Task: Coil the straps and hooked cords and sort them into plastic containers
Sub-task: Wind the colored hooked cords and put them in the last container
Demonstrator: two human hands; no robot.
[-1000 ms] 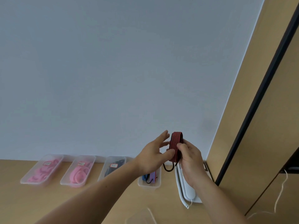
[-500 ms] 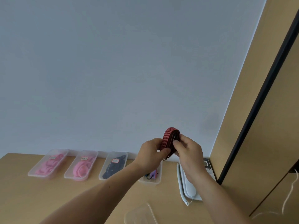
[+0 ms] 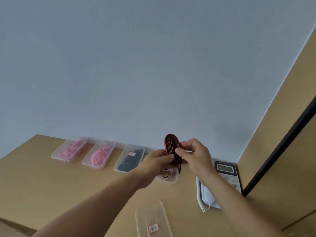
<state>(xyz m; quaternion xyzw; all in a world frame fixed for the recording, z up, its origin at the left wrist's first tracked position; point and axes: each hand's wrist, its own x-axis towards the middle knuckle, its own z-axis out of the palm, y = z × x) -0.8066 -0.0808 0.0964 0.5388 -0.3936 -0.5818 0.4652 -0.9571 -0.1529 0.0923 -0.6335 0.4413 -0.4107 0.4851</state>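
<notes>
Red striped cord [image 3: 171, 148], wound into a flat coil, is held above the desk, gripped by left hand [image 3: 156, 164] and right hand [image 3: 195, 154]; coiling looks nearly finished, so the next move calls for securing the hook end and lowering the coil into a plastic container [image 3: 139, 214].

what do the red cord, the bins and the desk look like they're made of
The red cord looks like woven elastic fabric, matte, with dark stripes, bent into soft flat loops. The bins seem clear, slightly frosted plastic; their contents show through. The desk looks like smooth tan laminate or wood; no grain visible.
</notes>
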